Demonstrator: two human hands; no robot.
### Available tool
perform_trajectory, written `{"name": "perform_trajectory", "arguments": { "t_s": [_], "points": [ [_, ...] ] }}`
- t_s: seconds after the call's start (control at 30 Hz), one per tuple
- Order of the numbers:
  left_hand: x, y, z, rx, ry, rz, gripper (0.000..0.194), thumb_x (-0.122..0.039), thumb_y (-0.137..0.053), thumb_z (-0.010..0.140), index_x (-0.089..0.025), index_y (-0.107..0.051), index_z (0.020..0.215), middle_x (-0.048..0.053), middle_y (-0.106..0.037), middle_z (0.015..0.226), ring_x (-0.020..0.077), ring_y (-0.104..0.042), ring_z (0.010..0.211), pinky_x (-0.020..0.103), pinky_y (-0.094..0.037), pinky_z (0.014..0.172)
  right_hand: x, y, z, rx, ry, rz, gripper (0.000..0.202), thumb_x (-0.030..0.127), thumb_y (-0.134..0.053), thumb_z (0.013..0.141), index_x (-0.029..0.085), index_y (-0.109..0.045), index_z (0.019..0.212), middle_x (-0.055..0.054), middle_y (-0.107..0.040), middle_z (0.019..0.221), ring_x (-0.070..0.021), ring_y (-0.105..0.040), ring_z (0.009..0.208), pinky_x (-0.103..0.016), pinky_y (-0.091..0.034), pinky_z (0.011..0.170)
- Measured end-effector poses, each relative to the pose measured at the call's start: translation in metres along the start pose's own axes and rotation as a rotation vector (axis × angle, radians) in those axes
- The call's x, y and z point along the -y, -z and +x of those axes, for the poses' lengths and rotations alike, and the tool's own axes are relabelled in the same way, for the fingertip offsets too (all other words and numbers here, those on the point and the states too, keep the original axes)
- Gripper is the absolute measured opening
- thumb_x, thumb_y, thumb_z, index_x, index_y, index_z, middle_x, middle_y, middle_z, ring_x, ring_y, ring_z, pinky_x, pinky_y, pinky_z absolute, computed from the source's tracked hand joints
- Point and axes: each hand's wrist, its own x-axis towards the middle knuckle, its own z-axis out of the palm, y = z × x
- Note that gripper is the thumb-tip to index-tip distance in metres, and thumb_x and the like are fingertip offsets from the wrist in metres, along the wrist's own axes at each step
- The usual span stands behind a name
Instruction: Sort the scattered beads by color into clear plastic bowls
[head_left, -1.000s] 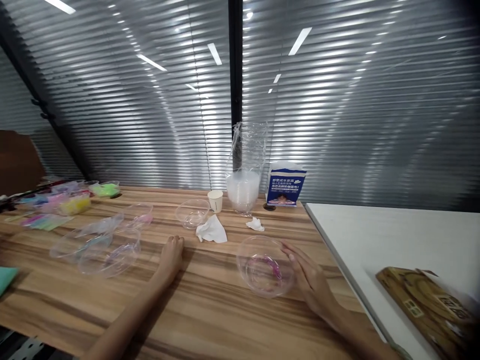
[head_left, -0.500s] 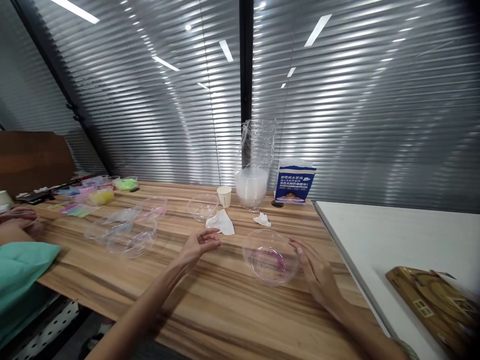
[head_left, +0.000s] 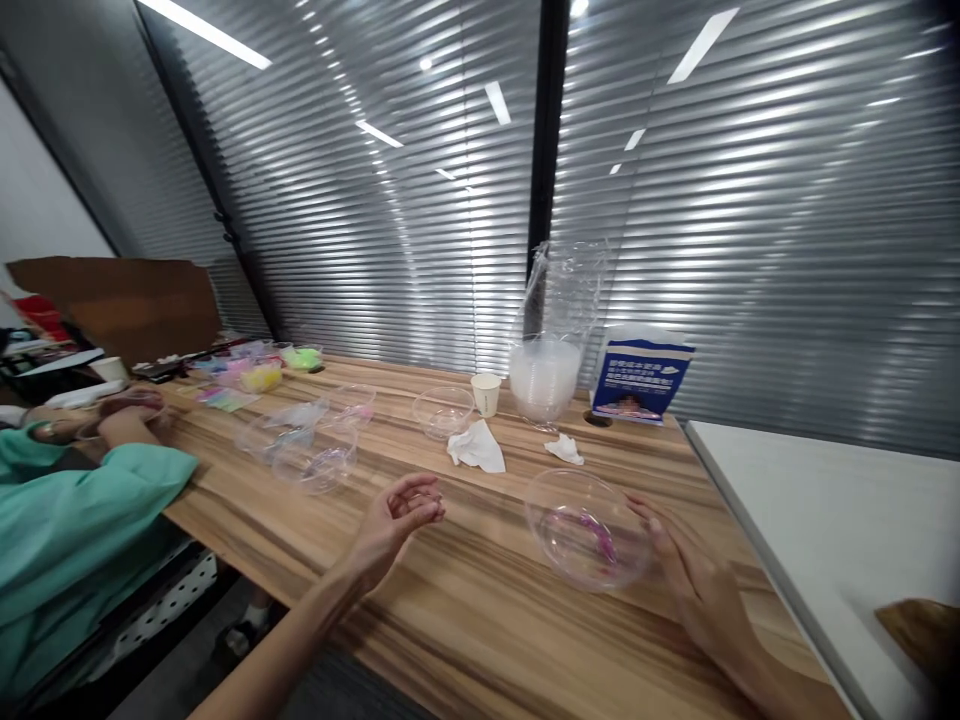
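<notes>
A clear plastic bowl [head_left: 551, 545] sits on the wooden table in front of me, with a curved patch of small pink-purple pieces [head_left: 600, 540] at its bottom, too blurred to name. My right hand [head_left: 694, 575] has its fingers and thumb at the bowl's right rim, holding it. Left of the bowl, my left hand [head_left: 401, 525] hovers over the table, apart from it. Its fingers are curled, and thumb and fingertips come together; anything between them is too small to make out. Beyond the hands lie a white tissue [head_left: 478, 447] and a crumpled tissue [head_left: 564, 449].
A paper cup [head_left: 486, 395], bagged stacked bowls [head_left: 545, 380] and a blue-and-white package [head_left: 641, 378] stand at the back. More clear bowls [head_left: 315, 465] lie to the left. A person in a green sleeve [head_left: 142, 480] sits at far left. A white surface [head_left: 817, 520] adjoins at right.
The view has turned left, so the table's things sit further right and more of the person shows. My left hand's fingers are more curled. My right hand stays at the bowl's rim.
</notes>
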Motion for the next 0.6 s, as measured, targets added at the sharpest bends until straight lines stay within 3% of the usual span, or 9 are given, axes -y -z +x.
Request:
{"name": "perform_trajectory", "arguments": {
  "t_s": [0.07,0.2,0.23,0.27,0.33,0.47,0.6],
  "points": [
    [-0.012,0.028,0.000,-0.132,-0.099,0.172,0.046,-0.037,-0.078,0.062,-0.014,-0.060,0.098,0.003,-0.065,0.083,0.0133,-0.061,0.070,0.025,-0.052,0.069,-0.003,0.000,-0.001,-0.015,0.017,-0.007,0.042,0.044,-0.032,0.091,0.021,-0.061,0.111,-0.007,-0.061,0.113,-0.0218,-0.055,0.110,-0.041,-0.045,0.099],
    [-0.048,0.104,0.018,-0.493,-0.343,0.619,0.055,-0.050,-0.066,0.066,-0.012,-0.057,0.105,0.008,-0.065,0.093,0.0202,-0.062,0.084,0.029,-0.050,0.075,-0.005,-0.002,-0.002,-0.037,0.050,0.011,0.042,0.045,-0.032,0.091,0.023,-0.062,0.109,-0.007,-0.060,0.114,-0.0246,-0.055,0.109,-0.043,-0.047,0.097],
    [-0.056,0.122,0.024,-0.503,-0.304,0.846,0.051,-0.052,-0.059,0.071,-0.011,-0.059,0.101,0.009,-0.066,0.092,0.0203,-0.062,0.083,0.028,-0.049,0.073,-0.005,-0.002,-0.002,-0.038,0.051,0.014,0.041,0.045,-0.032,0.091,0.024,-0.063,0.109,-0.007,-0.060,0.115,-0.0251,-0.056,0.109,-0.043,-0.047,0.097],
    [-0.062,0.137,0.031,-0.417,-0.210,1.113,0.046,-0.052,-0.052,0.075,-0.011,-0.062,0.095,0.007,-0.066,0.088,0.0193,-0.062,0.079,0.027,-0.048,0.069,-0.004,-0.002,-0.002,-0.041,0.052,0.014,0.041,0.045,-0.033,0.091,0.024,-0.063,0.109,-0.007,-0.060,0.115,-0.0255,-0.056,0.109,-0.044,-0.048,0.096],
    [-0.069,0.159,0.045,-0.337,-0.136,1.271,0.034,-0.045,-0.058,0.070,-0.013,-0.066,0.077,0.005,-0.065,0.069,0.0191,-0.059,0.067,0.026,-0.044,0.060,-0.003,-0.002,-0.002,-0.052,0.051,0.010,0.040,0.045,-0.033,0.090,0.025,-0.063,0.109,-0.007,-0.060,0.115,-0.0262,-0.056,0.109,-0.045,-0.048,0.096],
    [-0.075,0.169,0.082,-0.213,-0.063,1.437,0.019,-0.029,-0.063,0.065,-0.015,-0.062,0.053,0.003,-0.057,0.051,0.0200,-0.055,0.060,0.025,-0.037,0.057,-0.005,-0.001,-0.002,-0.082,0.045,-0.008,0.039,0.044,-0.034,0.090,0.025,-0.063,0.109,-0.006,-0.060,0.115,-0.0267,-0.057,0.107,-0.045,-0.050,0.094],
    [-0.068,0.151,0.145,-0.122,-0.076,1.511,0.018,-0.024,-0.057,0.077,-0.013,-0.062,0.064,0.008,-0.062,0.069,0.0219,-0.057,0.078,0.028,-0.039,0.070,-0.003,0.000,-0.002,-0.116,0.039,-0.030,0.038,0.041,-0.035,0.090,0.026,-0.063,0.110,-0.006,-0.062,0.113,-0.0266,-0.059,0.104,-0.044,-0.052,0.091]
  ]
}}
